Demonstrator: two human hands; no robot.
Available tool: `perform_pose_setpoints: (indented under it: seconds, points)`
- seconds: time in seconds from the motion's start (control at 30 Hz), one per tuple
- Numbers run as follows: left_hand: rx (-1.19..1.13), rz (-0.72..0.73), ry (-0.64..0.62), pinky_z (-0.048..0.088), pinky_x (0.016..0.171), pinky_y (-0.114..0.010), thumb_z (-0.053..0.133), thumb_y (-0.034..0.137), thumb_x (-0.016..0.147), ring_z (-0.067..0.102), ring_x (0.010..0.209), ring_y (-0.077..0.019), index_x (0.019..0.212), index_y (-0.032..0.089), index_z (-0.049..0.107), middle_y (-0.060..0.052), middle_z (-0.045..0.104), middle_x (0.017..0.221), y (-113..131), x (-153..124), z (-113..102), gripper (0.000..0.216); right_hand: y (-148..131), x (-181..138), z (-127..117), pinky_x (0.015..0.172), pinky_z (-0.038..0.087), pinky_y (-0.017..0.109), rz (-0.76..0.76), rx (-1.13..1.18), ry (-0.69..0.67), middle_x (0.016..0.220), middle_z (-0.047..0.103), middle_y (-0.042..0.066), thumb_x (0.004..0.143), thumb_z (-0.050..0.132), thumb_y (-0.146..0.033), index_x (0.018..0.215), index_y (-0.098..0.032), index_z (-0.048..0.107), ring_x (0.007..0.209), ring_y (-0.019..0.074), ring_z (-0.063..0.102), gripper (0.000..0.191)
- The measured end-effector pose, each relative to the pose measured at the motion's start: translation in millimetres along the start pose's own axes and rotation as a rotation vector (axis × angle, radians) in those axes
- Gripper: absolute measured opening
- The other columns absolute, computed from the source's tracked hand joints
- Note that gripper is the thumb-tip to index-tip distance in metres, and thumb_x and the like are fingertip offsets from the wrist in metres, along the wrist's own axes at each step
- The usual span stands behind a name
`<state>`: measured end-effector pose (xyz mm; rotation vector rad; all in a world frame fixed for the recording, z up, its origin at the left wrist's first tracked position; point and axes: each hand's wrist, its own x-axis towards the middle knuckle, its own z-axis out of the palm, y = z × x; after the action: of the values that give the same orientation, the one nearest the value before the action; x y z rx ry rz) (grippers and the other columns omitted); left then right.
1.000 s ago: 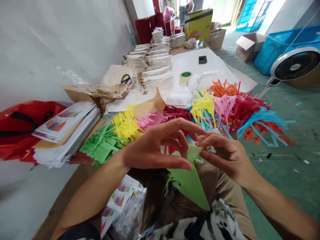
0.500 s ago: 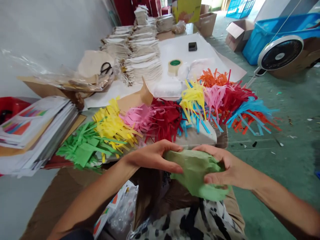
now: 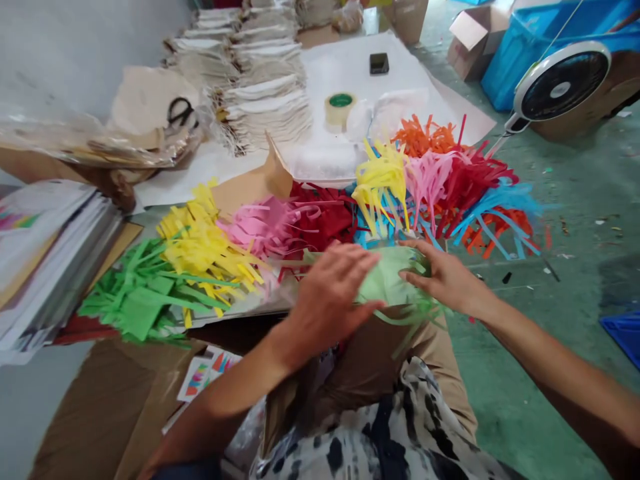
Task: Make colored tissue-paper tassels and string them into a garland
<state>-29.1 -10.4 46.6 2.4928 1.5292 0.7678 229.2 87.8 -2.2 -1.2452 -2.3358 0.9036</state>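
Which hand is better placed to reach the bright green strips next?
Probably the left hand: it is nearer the bright green strips, while the right hand is farther off, its thumb against the pale green paper.

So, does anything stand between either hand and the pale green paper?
Nothing visible does. The right hand is on the right side of the pale green paper, and the left hand is at its left side, though blur hides whether those fingers touch it.
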Motion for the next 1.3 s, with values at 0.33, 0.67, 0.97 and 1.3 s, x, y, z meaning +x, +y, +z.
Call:
perform_pose_setpoints:
  seconds: [0.33,0.67,0.97,1.3]
  points:
    - [0.022,0.003,-0.066,0.051,0.121,-0.054,0.045,0.01,0.098,0.052,0.15,-0.0354,0.149,0.005,0.057,-0.023,0.058,0.156,26.0,-20.7,99.7,0.052,-20.8,-44.8,-6.9,0.118,0.038,0.065,-0.342,-0.576,0.069,0.155,0.056,0.022,0.098,0.064,-0.042,0.158,-0.017,0.046,0.143,0.0428,0.052,0.068]
    - [-0.15,-0.123,-0.114,0.06,0.095,-0.043,0.052,0.016,0.102,0.07,0.106,-0.0261,0.116,0.015,0.073,-0.011,0.078,0.111,17.8,-20.7,46.3,0.025,-3.5,-50.4,-5.0,0.103,0.043,0.05,-0.381,-0.385,-0.073,0.128,0.077,0.009,0.103,0.051,-0.018,0.129,-0.021,0.069,0.117,0.0286,0.07,0.031]
    - [-0.166,-0.125,-0.143,0.053,0.096,-0.042,0.051,0.023,0.106,0.068,0.106,-0.0258,0.094,0.017,0.07,-0.009,0.078,0.11,-2.2,-5.0,45.5,0.023,-19.4,-32.6,-5.9,0.081,0.045,0.044,-0.222,-0.455,-0.044,0.116,0.078,0.011,0.099,0.057,-0.024,0.107,-0.019,0.074,0.104,0.033,0.069,0.019]
    - [-0.268,-0.196,-0.149,0.05,0.097,-0.043,0.05,0.024,0.107,0.07,0.11,-0.025,0.112,0.018,0.069,-0.009,0.08,0.111,-1.2,-10.7,46.8,0.021,-13.6,-41.3,-15.8,0.086,0.046,0.042,-0.111,-0.225,-0.064,0.11,0.077,0.008,0.101,0.055,-0.028,0.106,-0.023,0.068,0.101,0.0294,0.068,0.014]
